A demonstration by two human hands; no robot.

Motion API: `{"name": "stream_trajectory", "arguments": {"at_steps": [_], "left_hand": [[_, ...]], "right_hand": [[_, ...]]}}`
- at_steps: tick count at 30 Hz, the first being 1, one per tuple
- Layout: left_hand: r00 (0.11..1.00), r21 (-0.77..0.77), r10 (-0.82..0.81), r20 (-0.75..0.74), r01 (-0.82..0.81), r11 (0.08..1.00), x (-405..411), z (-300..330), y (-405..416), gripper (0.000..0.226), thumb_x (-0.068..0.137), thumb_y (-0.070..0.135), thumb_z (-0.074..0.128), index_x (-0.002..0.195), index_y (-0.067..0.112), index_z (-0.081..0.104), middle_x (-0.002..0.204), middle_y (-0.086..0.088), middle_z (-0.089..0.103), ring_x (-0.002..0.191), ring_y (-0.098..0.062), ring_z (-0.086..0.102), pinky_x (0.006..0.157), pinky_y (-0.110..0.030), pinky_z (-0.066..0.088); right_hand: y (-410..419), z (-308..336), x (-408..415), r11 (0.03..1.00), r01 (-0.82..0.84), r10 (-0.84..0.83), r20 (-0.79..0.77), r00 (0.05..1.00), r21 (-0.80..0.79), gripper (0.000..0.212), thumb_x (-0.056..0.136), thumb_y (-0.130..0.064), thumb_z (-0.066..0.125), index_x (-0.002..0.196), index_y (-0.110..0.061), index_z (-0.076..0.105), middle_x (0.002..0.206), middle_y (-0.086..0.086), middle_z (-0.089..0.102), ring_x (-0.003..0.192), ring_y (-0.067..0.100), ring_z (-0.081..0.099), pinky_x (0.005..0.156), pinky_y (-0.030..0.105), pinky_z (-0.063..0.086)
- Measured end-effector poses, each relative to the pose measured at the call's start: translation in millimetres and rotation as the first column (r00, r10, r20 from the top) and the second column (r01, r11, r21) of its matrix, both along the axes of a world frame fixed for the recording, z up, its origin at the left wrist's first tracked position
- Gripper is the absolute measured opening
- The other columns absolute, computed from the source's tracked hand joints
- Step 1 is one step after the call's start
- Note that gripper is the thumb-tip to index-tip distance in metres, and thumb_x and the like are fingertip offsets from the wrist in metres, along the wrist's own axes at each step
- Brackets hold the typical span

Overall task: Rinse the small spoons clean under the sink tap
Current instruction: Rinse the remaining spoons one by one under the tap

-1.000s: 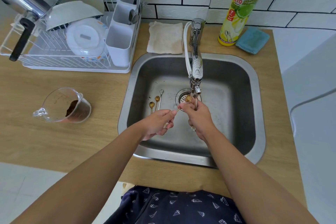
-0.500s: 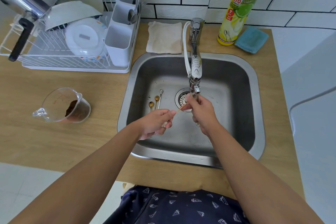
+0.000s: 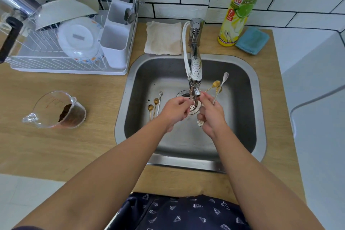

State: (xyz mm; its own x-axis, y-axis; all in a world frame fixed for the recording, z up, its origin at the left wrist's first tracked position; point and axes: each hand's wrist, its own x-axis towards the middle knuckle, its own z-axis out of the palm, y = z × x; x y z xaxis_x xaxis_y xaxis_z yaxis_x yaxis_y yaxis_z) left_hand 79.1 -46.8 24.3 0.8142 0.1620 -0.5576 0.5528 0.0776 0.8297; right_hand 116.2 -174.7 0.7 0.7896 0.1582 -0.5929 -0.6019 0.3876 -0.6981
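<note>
1. Gripping a fan of small spoons [image 3: 217, 87], two gold-bowled and one silver, the right hand [image 3: 211, 115] has its fingers curled shut around their thin handles; the bowls point toward 1 o'clock, and a white flower-shaped handle end [image 3: 200, 123] shows below the fist.
2. The left hand [image 3: 174, 111], at 9 o'clock of the right one and close beside it, has its fingers bent inward with the tips drawn together just under the tap outlet; whether it pinches anything I cannot tell.
3. The chrome swivel tap [image 3: 195, 61] reaches down from 12 o'clock, its nozzle ending right above both hands, with a white hose looped along its left side.
4. Below the hands lies the round perforated drain strainer [image 3: 192, 107] in the floor of the square stainless-steel sink [image 3: 242, 73].
5. Three more small spoons [image 3: 155, 106], two gold and one silver, lie side by side on the sink floor at 9 o'clock of the left hand, bowls toward 12 o'clock.
6. On the light wooden tabletop [image 3: 56, 145], a clear plastic measuring jug [image 3: 56, 111] with brown powder lies tipped at 9 o'clock of the sink.
7. At 10 o'clock stands a white wire dish rack [image 3: 61, 61] holding bowls and a cutlery holder.
8. Behind the sink, a beige folded cloth [image 3: 164, 38] lies at 12 o'clock; a yellow dish-soap bottle [image 3: 240, 7] and blue sponge [image 3: 252, 40] sit at 1 o'clock.
</note>
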Motion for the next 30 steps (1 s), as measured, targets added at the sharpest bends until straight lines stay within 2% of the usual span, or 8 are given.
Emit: {"name": "stream_trajectory", "arguments": {"at_steps": [4, 7, 10, 14, 18, 24, 27, 30], "left_hand": [[0.993, 0.04, 0.116, -0.021, -0.115, 0.993, 10, -3, -7, 0.031, 0.094, 0.036, 0.068, 0.073, 0.014, 0.063, 0.048, 0.007, 0.048, 0.045, -0.012, 0.036, 0.044, -0.024, 0.028], [0.999, -0.182, 0.031, -0.017, -0.034, 0.983, 6, -3, 1, 0.017, 0.1, 0.026, 0.063, 0.091, 0.012, 0.067, 0.067, 0.003, 0.069, 0.057, -0.01, 0.066, 0.049, -0.018, 0.04], [0.996, -0.278, 0.01, -0.093, -0.036, 0.96, -1, -2, 7, 0.013, 0.101, 0.024, 0.061, 0.097, 0.012, 0.066, 0.068, 0.004, 0.068, 0.054, -0.008, 0.064, 0.047, -0.017, 0.043], [0.99, -0.099, 0.073, -0.124, -0.085, 0.991, -3, -2, 6, 0.037, 0.09, 0.045, 0.071, 0.075, 0.014, 0.058, 0.046, 0.009, 0.04, 0.038, -0.008, 0.028, 0.037, -0.02, 0.023], [0.991, 0.054, -0.135, 0.015, 0.134, 0.99, -10, -4, 10, 0.027, 0.099, 0.036, 0.062, 0.084, 0.014, 0.063, 0.058, 0.005, 0.047, 0.048, -0.008, 0.04, 0.046, -0.019, 0.035], [0.882, 0.633, -0.46, -0.102, 0.414, 0.654, -12, -3, 12, 0.039, 0.107, 0.037, 0.032, 0.083, 0.019, 0.058, 0.08, -0.004, 0.063, 0.078, -0.025, 0.058, 0.064, -0.035, 0.041], [0.893, 0.768, -0.434, -0.119, 0.36, 0.53, -10, -5, 11, 0.055, 0.105, 0.054, 0.029, 0.061, 0.025, 0.044, 0.062, 0.004, 0.05, 0.072, -0.024, 0.051, 0.061, -0.037, 0.037], [0.89, 0.79, -0.446, -0.091, 0.337, 0.512, -8, -8, 19, 0.056, 0.102, 0.06, 0.032, 0.059, 0.026, 0.044, 0.061, 0.007, 0.052, 0.064, -0.016, 0.051, 0.055, -0.033, 0.033]], "right_hand": [[5, 4, 1, 0.997, -0.028, 0.028, -0.001, 1.0, 0.074, 0.01, 0.105, -0.016, 0.059, 0.113, -0.013, 0.064, 0.083, 0.003, 0.071, 0.036, 0.0, 0.033, 0.034, 0.017, 0.026], [2, 6, 1, 0.994, -0.036, 0.035, 0.009, 0.999, 0.101, 0.008, 0.106, -0.017, 0.057, 0.103, -0.016, 0.064, 0.059, -0.007, 0.066, 0.033, -0.001, 0.041, 0.034, 0.016, 0.029], [3, 4, -2, 0.994, -0.086, 0.085, 0.01, 0.996, 0.073, 0.011, 0.107, -0.017, 0.055, 0.104, -0.018, 0.065, 0.053, -0.011, 0.058, 0.033, 0.0, 0.035, 0.035, 0.016, 0.027], [8, 0, -8, 0.991, -0.121, 0.12, 0.023, 0.993, 0.062, 0.016, 0.105, -0.012, 0.057, 0.097, -0.02, 0.068, 0.06, -0.008, 0.054, 0.037, 0.001, 0.026, 0.035, 0.017, 0.025], [3, 0, -8, 0.993, -0.11, 0.108, 0.045, 0.993, 0.037, 0.014, 0.104, -0.013, 0.061, 0.109, -0.019, 0.071, 0.071, -0.009, 0.068, 0.039, 0.001, 0.031, 0.036, 0.018, 0.028], [6, 0, -11, 0.99, -0.111, 0.113, 0.013, 0.994, -0.091, 0.008, 0.1, -0.018, 0.068, 0.106, -0.019, 0.073, 0.066, -0.008, 0.057, 0.04, 0.003, 0.031, 0.037, 0.02, 0.027], [8, 2, -12, 0.987, -0.131, 0.133, 0.011, 0.991, -0.096, 0.006, 0.1, -0.021, 0.069, 0.104, -0.02, 0.073, 0.055, -0.013, 0.051, 0.04, 0.003, 0.028, 0.037, 0.02, 0.026], [5, 4, -10, 0.982, -0.138, 0.142, 0.023, 0.99, -0.131, 0.006, 0.098, -0.021, 0.072, 0.103, -0.019, 0.075, 0.059, -0.011, 0.056, 0.04, 0.003, 0.029, 0.037, 0.02, 0.027]]}}
